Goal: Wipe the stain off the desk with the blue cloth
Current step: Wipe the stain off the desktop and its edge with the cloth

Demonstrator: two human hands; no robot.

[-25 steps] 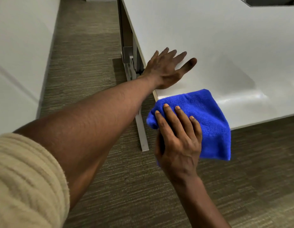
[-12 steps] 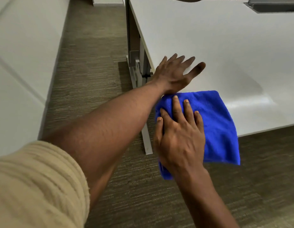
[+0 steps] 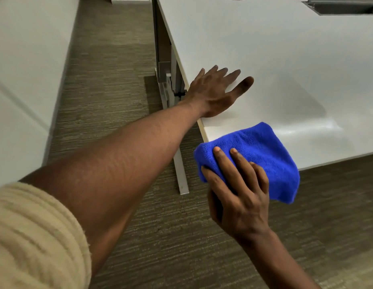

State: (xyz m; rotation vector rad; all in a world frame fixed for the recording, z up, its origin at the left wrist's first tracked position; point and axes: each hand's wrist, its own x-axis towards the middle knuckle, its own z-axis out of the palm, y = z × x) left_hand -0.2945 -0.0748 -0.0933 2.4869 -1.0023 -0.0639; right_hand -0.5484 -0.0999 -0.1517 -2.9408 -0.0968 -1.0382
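The white desk (image 3: pixel 285 59) fills the upper right of the head view. A folded blue cloth (image 3: pixel 262 155) lies over the desk's near left corner, its lower part hanging past the edge. My right hand (image 3: pixel 239 190) grips the cloth from below and left, fingers spread on top of it. My left hand (image 3: pixel 216 92) rests flat on the desk by its left edge, fingers apart, holding nothing. A glossy streak (image 3: pixel 310 128) shows on the desk right of the cloth. I cannot make out a stain.
The desk's metal leg and foot (image 3: pixel 177 113) stand under the left edge on brown carpet (image 3: pixel 110 84). A white panel (image 3: pixel 25 69) runs along the left. A grey cable cutout (image 3: pixel 346 7) sits at the desk's far right corner.
My right hand has pulled the cloth back towards me and to the right, off the spot beside my left wrist. My left hand stays flat on the desk.
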